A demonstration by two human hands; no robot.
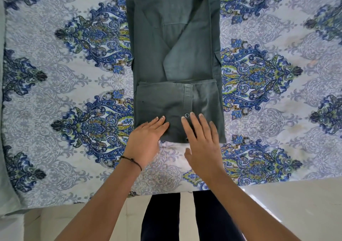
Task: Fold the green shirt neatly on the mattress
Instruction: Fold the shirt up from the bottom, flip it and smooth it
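Note:
The green shirt [174,55] lies lengthwise on the mattress [64,85], which has a blue and white patterned sheet. Its sides are folded in to a narrow rectangle, collar at the far end. The bottom hem section is folded up over the body, button placket and snaps showing. My left hand [148,139] rests flat with its fingers on the near left corner of that folded part. My right hand [201,137] lies flat on the near edge, fingers spread beside a snap. Neither hand grips the cloth.
The mattress edge runs across the bottom of the view, with pale floor [296,213] below it. My legs in dark trousers [185,218] stand against the near edge. A black cord bracelet [132,160] is on my left wrist.

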